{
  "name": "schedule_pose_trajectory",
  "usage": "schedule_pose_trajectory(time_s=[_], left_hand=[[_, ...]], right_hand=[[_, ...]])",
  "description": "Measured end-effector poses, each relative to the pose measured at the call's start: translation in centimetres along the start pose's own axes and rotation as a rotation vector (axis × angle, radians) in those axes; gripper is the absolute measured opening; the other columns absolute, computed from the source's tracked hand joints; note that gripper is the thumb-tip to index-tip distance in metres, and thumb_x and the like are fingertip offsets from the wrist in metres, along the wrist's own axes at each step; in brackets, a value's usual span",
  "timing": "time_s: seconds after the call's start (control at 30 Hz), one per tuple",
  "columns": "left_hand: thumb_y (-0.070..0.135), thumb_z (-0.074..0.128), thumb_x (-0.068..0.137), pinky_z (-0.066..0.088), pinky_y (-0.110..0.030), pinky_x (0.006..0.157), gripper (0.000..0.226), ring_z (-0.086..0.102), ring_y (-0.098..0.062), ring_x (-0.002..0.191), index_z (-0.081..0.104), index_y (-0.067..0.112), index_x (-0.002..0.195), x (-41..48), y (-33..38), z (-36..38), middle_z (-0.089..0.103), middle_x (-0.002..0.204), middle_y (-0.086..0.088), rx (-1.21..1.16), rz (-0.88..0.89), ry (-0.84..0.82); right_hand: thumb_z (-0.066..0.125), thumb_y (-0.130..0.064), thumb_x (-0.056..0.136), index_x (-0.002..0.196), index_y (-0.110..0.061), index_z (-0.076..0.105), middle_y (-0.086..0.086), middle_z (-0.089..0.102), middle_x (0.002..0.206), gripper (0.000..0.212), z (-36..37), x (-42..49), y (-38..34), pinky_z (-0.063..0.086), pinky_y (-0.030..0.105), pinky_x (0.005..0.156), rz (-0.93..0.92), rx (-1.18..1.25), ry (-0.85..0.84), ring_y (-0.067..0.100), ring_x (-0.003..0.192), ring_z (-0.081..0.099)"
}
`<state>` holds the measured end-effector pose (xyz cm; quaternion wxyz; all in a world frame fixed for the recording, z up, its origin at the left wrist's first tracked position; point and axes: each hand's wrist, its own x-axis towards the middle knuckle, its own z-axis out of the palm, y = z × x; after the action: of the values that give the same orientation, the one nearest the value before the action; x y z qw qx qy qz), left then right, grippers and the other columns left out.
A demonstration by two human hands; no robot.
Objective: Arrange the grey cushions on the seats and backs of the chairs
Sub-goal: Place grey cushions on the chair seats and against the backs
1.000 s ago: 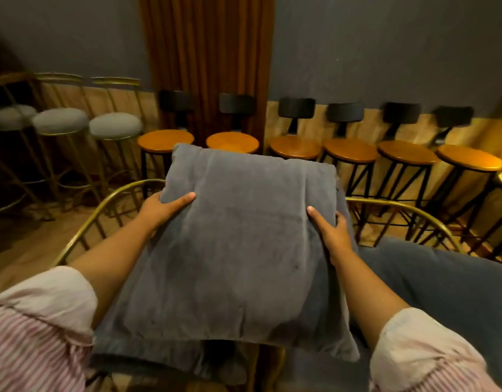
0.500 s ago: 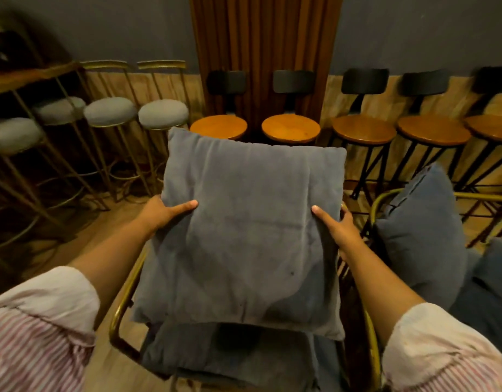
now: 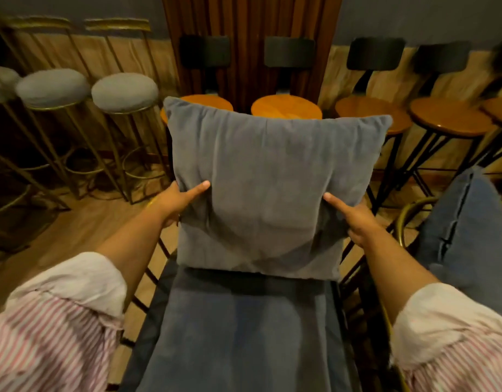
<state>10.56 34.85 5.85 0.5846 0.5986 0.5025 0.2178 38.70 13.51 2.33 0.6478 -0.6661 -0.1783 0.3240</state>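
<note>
Compared with half a second ago, the grey cushion (image 3: 268,190) now stands more upright, its lower edge resting on the rear of the seat cushion (image 3: 244,335), which shows far more of itself than before. The left hand (image 3: 174,200) grips the cushion's left edge, the right hand (image 3: 354,219) its right edge. On each hand only one digit shows, pressed flat on the front fabric; the remaining fingers are hidden behind the cushion, so the cushion sits pinched between them. Another grey cushion (image 3: 464,230) leans in the neighbouring chair (image 3: 405,213) to the right.
</note>
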Motion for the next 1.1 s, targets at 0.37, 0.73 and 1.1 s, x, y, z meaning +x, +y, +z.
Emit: schedule_pose_trajectory(time_s=[0.37,0.73,1.1], left_hand=[[0.039,0.067,0.082,0.03,-0.044,0.112,0.087,0.03,-0.027,0.143,0.017,0.019,0.15,10.6,-4.6,4.0,0.028,0.156,-0.002,-0.02,0.064,0.114],[0.045,0.062,0.085,0.029,-0.039,0.115,0.084,0.032,-0.027,0.142,0.018,0.014,0.15,13.8,-11.0,5.1,0.03,0.156,-0.005,0.111,-0.019,0.126],[0.055,0.058,0.082,0.027,-0.044,0.117,0.101,0.025,-0.034,0.144,0.002,0.007,0.151,12.8,-11.3,6.2,0.015,0.16,-0.012,0.145,-0.232,0.12]], right_hand=[[0.089,-0.052,0.037,0.144,-0.029,0.03,-0.01,0.045,0.141,0.124,1.0,8.7,6.9,0.042,0.04,0.102,-0.001,-0.024,0.068,0.016,0.125,0.045],[0.084,-0.037,0.062,0.138,-0.014,0.045,0.006,0.052,0.14,0.088,2.1,10.7,13.4,0.042,0.028,0.098,-0.017,-0.192,0.245,0.02,0.128,0.049],[0.075,-0.043,0.073,0.14,-0.014,0.043,0.008,0.052,0.141,0.079,2.1,9.3,15.9,0.044,0.039,0.104,0.105,-0.222,0.192,0.027,0.129,0.049]])
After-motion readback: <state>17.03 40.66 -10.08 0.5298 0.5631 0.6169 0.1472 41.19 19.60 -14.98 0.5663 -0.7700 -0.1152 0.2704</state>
